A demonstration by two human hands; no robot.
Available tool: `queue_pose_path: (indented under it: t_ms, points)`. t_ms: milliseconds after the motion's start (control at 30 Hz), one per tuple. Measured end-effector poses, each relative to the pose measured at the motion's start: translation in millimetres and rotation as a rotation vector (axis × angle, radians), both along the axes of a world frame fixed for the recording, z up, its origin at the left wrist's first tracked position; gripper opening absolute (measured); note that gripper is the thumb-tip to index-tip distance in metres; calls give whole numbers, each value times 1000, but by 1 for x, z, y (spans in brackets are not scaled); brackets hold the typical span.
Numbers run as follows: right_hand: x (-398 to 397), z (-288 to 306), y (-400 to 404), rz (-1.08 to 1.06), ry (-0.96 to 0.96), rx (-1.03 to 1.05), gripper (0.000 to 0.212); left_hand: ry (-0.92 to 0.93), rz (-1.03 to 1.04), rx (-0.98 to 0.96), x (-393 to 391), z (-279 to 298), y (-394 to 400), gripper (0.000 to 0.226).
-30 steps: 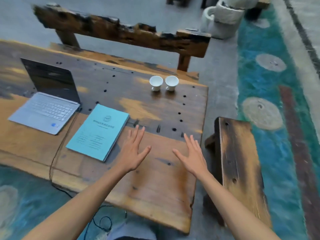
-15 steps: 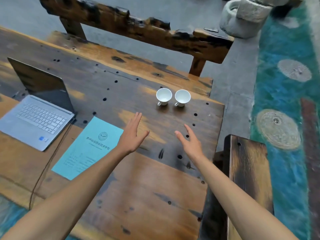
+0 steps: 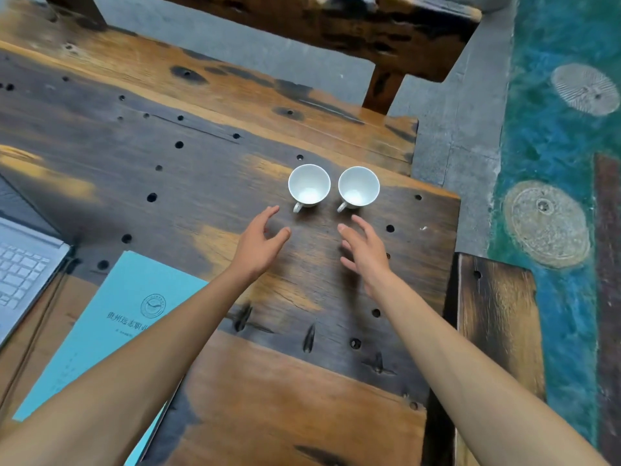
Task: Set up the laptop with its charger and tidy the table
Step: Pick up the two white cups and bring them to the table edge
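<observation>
Head view: spread, empty hands (image 3: 258,245) near cups (image 3: 309,185).

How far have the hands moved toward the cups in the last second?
Yes, both moved. The left hand and right hand, earlier near the booklet, are now open just short of the two cups, not touching them.

- Setting: outdoor seating area, likely a teahouse or café courtyard.
- Evidence: rustic plank table (image 3: 188,183) with drilled holes; matching weathered bench (image 3: 336,25) beyond the hands.
- Evidence: two white cups (image 3: 309,186) just ahead of the hands.
- Evidence: grey paving (image 3: 470,129) and teal painted ground (image 3: 551,156) right of the right hand (image 3: 364,250).
</observation>
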State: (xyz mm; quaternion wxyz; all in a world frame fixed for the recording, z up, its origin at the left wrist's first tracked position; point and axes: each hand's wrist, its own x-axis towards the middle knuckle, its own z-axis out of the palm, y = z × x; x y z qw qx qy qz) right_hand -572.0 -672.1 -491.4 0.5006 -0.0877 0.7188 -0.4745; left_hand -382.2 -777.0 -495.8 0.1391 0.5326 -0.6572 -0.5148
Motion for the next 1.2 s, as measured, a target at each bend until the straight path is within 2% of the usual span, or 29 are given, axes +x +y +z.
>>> queue_pose_path:
  t_ms: [167, 267, 433, 533, 767, 1000, 1200]
  points:
    - [-5, -13, -20, -26, -39, -40, 42, 164, 84, 149, -16, -17, -17, 36]
    - [-7, -16, -31, -81, -86, -48, 32, 198, 64, 157, -25, -24, -20, 34]
    - [-10, -20, -43, -125, -178, -47, 35, 289, 153, 273, -41, -30, -23, 7]
    - [-14, -23, -49, -133, -210, -52, 25, 309, 174, 346, -46, -29, -28, 13]
    - [-23, -31, -52, -155, -225, -70, 18, 324, 126, 383, -46, -35, -37, 16]
    - [-26, -37, -40, -160, -140, -100, 16, 343, 141, 439, -50, -35, -37, 14]
    - [-24, -28, -17, -203, -163, -133, 14, 351, 190, 467, -37, -26, -23, 11]
